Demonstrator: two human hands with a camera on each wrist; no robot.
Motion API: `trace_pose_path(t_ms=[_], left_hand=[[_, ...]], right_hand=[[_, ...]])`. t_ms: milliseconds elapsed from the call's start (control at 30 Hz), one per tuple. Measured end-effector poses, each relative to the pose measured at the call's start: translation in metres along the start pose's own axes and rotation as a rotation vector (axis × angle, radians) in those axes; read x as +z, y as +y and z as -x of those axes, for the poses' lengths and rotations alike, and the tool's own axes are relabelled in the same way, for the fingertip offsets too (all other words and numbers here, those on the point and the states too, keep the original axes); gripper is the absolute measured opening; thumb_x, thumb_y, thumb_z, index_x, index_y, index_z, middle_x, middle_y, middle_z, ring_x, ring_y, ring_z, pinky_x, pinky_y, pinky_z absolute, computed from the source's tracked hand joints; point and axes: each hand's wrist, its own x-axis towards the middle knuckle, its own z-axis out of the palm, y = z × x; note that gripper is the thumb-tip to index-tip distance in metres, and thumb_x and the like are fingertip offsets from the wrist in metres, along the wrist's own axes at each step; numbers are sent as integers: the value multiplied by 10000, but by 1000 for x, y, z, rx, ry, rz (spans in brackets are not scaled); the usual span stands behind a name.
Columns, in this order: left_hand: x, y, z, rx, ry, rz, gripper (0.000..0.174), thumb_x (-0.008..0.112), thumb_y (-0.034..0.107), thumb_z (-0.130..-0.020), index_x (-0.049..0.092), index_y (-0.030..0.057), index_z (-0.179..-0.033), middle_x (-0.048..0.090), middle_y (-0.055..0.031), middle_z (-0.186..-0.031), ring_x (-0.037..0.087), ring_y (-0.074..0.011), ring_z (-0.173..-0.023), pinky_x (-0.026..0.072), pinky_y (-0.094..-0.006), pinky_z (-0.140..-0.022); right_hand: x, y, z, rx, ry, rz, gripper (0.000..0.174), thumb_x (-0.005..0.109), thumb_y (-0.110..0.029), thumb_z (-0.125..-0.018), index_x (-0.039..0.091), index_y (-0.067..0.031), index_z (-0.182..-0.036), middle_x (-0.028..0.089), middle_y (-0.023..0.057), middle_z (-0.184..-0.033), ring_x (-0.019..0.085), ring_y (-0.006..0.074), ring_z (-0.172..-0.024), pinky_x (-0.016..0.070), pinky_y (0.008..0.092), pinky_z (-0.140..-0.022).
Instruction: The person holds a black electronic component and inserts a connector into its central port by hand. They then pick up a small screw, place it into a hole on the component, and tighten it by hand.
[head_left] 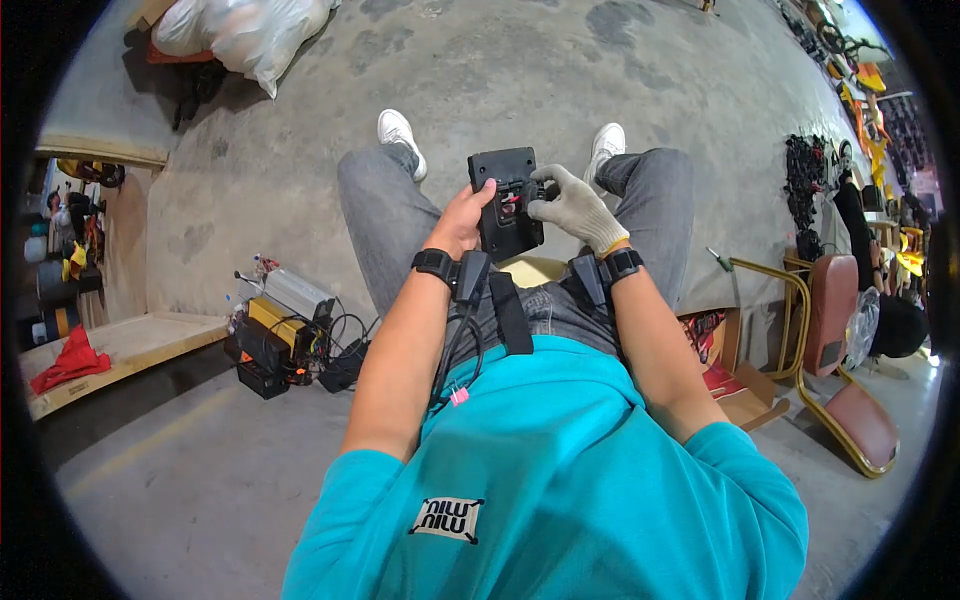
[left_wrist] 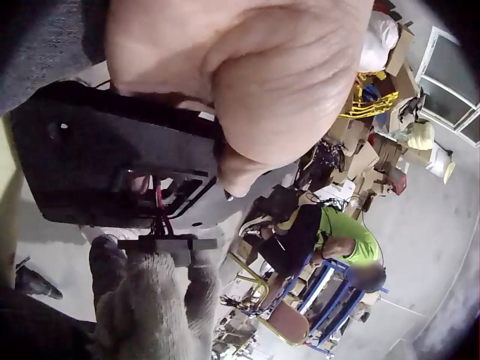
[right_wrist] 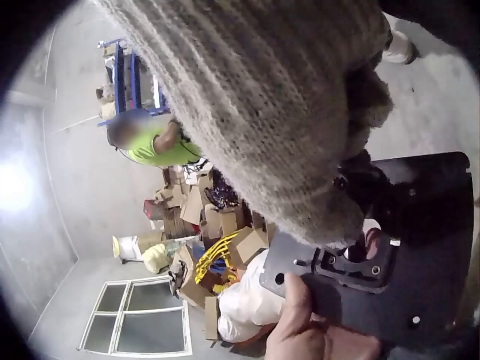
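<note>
Between the person's knees, the bare left hand (head_left: 463, 217) grips a flat black plastic housing (head_left: 512, 238) by its near left edge, thumb over the face. A rectangular opening with a raised frame (right_wrist: 352, 262) and screw holes sits in the middle of the housing. Red and dark wires (left_wrist: 159, 206) run out through that opening to a small black part (left_wrist: 169, 244). The right hand (head_left: 580, 207), in a knitted light-grey glove, pinches this part between thumb and fingers, just off the housing. Its exact kind is too hidden to tell.
On the floor at left lie a silver and yellow electrical unit (head_left: 285, 315) and cables. Beside it stands a wooden ledge (head_left: 150, 350) with a red cloth. A gold-framed chair (head_left: 835, 320) and an open cardboard box (head_left: 745, 395) are at right. Another person (left_wrist: 349, 240) sits farther off.
</note>
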Motion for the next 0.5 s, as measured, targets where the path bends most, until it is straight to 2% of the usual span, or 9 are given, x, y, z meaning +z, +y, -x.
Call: trace_pose_path(t_ms=[67, 300, 367, 400, 467, 500], left_hand=[[5, 5, 5, -15, 48, 18, 390, 500, 364, -1026, 532, 72, -1282, 676, -50, -1098, 663, -190, -1008, 536, -366, -879], [-5, 3, -4, 32, 36, 61, 435, 435, 383, -1045, 504, 47, -1313, 669, -91, -1164, 660, -209, -1038, 541, -380, -915], [-9, 1, -9, 54, -29, 141, 472, 409, 397, -1049, 490, 22, -1323, 658, -120, -1198, 656, -219, -1056, 544, -382, -923], [-9, 1, -10, 53, -31, 141, 472, 409, 397, -1049, 490, 22, -1323, 658, -120, -1198, 656, -219, -1056, 544, -382, -923], [-10, 1, -11, 58, -29, 158, 465, 422, 417, -1043, 493, 46, -1314, 662, -122, -1179, 655, -216, -1053, 553, -388, -883], [-10, 2, -10, 58, -29, 159, 465, 422, 417, -1043, 493, 46, -1314, 662, -122, -1179, 655, -216, -1053, 553, -388, -883]], right_hand=[[-4, -5, 2, 48, 24, -33, 530, 736, -222, -727, 577, -10, -1186, 672, 173, -940, 659, 260, -890, 514, 343, -821], [-9, -8, 1, 103, 53, -108, 540, 725, -221, -739, 581, 7, -1207, 673, 148, -984, 652, 225, -904, 510, 328, -833], [-11, -7, -1, 135, 50, -162, 554, 722, -242, -748, 582, 13, -1220, 665, 130, -997, 639, 194, -845, 520, 306, -753], [-13, -10, 0, 136, 51, -161, 554, 722, -242, -748, 582, 13, -1220, 665, 130, -997, 639, 194, -845, 520, 306, -753], [-16, -16, 1, 208, 18, -182, 563, 721, -254, -751, 582, 13, -1227, 653, 119, -989, 614, 166, -761, 504, 275, -632], [-16, -16, 1, 209, 18, -181, 563, 721, -254, -751, 582, 13, -1227, 653, 119, -989, 614, 166, -761, 504, 275, -632]])
